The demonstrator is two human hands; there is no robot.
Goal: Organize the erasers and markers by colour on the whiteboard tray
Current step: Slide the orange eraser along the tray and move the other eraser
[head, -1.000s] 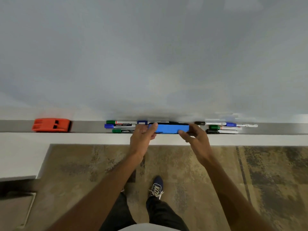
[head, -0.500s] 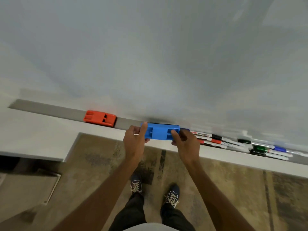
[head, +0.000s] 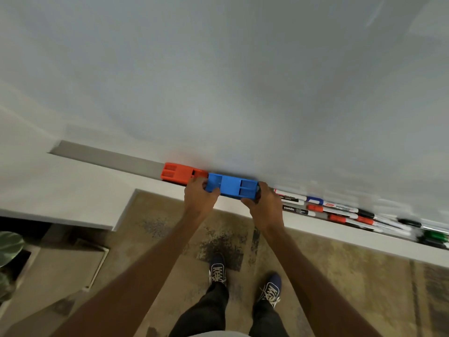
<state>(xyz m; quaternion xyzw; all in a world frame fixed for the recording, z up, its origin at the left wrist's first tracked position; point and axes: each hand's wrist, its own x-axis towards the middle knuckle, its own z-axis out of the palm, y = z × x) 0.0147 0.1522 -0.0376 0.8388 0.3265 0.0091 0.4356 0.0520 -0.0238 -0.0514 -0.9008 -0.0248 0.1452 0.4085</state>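
while both hands close on its two ends, a blue eraser (head: 232,189) sits at the front lip of the grey whiteboard tray (head: 109,156), its left end touching or nearly touching an orange eraser (head: 181,173) that lies in the tray just beside it. the left hand (head: 199,199) grips the blue eraser's left end with thumb and fingers wrapped around it; the right hand (head: 263,206) grips the right end the same way. to the right, a loose cluster of markers (head: 340,211) lies along the tray, with red, blue, black and green caps mixed together. the whiteboard (head: 243,81) fills the upper view. below, two dark shoes (head: 243,280) stand on a patterned brown floor (head: 352,276), and a green plant leaf (head: 9,246) shows at the far left.
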